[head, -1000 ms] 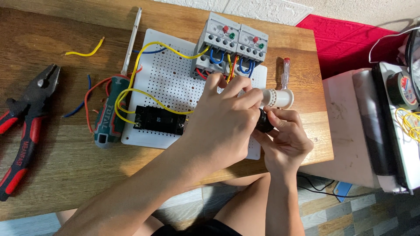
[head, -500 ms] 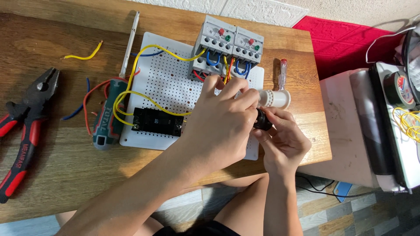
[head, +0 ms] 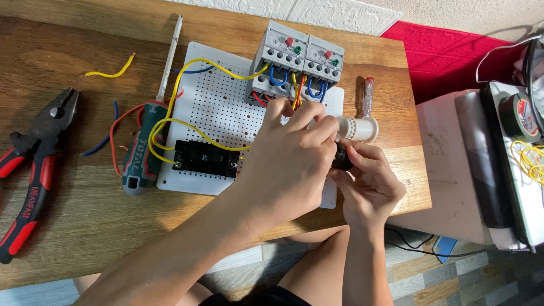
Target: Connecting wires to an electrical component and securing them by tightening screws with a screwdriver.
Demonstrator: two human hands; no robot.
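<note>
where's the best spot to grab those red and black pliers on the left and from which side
Grip the pliers by the two red-and-black handles, near their middle, coming down from above. They lie flat on the wooden table with the jaws pointing away toward the far edge and the handles spread toward the near edge, so a hand can probably close around both. Nothing lies on them, and both hands are busy at the white board.

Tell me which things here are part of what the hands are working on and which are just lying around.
In hand:
- left hand and right hand, both on the small black part
- white perforated board, under the hands
- grey relay blocks with yellow wires

Lying about:
- red-handled pliers
- green-handled screwdriver
- yellow wire scrap
- tester screwdriver
- tape roll
</note>
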